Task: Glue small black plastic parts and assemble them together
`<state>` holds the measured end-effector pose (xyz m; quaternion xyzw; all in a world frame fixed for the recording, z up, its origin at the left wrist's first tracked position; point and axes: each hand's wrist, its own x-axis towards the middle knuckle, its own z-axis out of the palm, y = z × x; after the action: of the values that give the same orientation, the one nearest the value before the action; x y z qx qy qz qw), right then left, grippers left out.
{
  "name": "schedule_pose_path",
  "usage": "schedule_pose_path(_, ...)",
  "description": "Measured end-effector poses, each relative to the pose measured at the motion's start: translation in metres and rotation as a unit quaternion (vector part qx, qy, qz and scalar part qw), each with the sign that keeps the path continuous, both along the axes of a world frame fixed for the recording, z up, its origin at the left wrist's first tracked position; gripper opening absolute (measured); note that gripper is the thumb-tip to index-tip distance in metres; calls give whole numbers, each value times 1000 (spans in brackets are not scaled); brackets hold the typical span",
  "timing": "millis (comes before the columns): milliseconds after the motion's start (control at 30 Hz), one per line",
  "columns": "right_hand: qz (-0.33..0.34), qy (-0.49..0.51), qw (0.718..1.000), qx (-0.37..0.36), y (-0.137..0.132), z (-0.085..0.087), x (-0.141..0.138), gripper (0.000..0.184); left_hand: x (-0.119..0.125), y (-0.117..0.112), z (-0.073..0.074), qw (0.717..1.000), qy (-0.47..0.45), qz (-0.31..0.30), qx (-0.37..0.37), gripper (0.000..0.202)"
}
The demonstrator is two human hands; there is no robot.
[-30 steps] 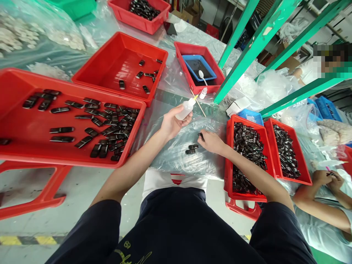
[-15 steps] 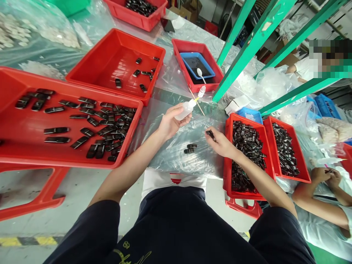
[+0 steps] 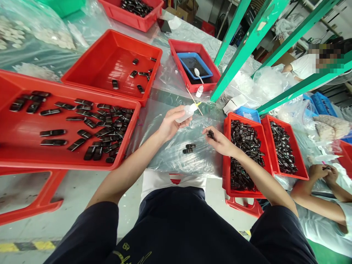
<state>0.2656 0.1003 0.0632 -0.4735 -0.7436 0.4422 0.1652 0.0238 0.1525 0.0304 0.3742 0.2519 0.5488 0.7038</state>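
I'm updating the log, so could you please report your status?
Left hand holding translucent white plastic bottle. Right hand gripping small glossy black piece. Two similar pieces on clear plastic sheeting. Thin pale stick near yellow nozzle.

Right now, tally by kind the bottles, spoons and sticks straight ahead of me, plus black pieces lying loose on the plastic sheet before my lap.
Bottles: 2, one held in your left hand
Spoon: 1
Stick: 1
Black pieces: 2
Total: 6

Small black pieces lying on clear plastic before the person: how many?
2: one small black piece, a second piece just below it in view, both left of the right hand, which may hide others.
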Motion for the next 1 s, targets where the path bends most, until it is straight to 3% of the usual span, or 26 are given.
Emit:
schedule_pose_path(200,-36,-10,999,11,1,8,0,26,0,-6,-3,990,108,-22,85,42)
schedule_pose_path(367,-57,-36,998,14,2,10,3,35,1,-10,-6,979,166,-35,112,39)
schedule_pose_path(733,-63,-84,994,44,-3,22,2,34,1,-12,3,964,213,-11,159,37)
schedule_pose_path(1000,-49,-83,994,42,-4,24,-1,32,0,-10,-1,957,231,-12,177,39)
